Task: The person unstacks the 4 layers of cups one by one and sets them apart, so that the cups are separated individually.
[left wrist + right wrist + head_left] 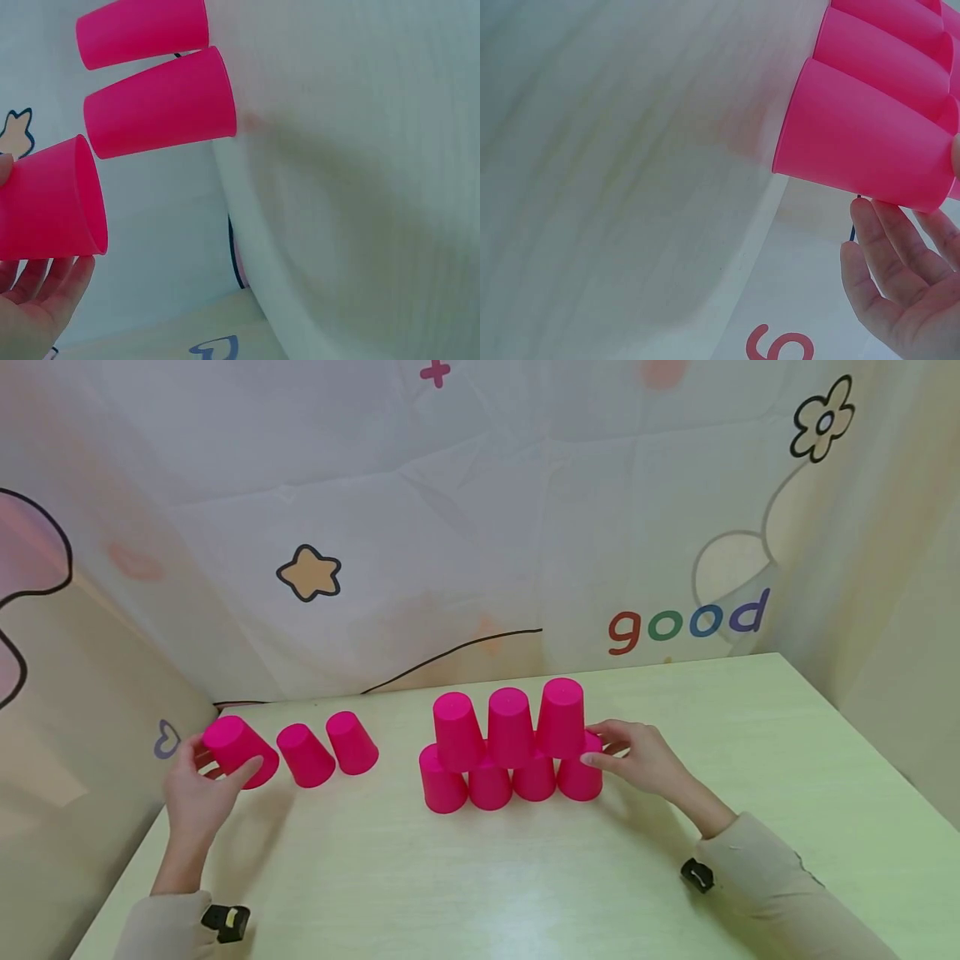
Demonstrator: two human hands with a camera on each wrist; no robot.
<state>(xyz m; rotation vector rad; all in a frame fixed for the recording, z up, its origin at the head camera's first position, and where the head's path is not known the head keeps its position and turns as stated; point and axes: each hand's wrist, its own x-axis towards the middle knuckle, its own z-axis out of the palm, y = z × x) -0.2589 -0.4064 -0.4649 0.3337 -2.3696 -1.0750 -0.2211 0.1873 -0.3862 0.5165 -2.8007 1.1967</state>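
In the head view my left hand grips a pink cup, tilted and raised over the table's left side. The left wrist view shows that cup's open rim facing the table, fingers on one side and thumb on the other. My right hand holds the rightmost lower cup of a pink stack near its top, thumb in front and fingers behind. This stack has three upside-down cups, among them a middle one, on a bottom row of several. In the right wrist view, fingertips lie along the end cup's side.
Two more pink cups, a nearer one and a farther one, stand upside down between the left hand and the stack. The pale table meets a printed curtain at the back.
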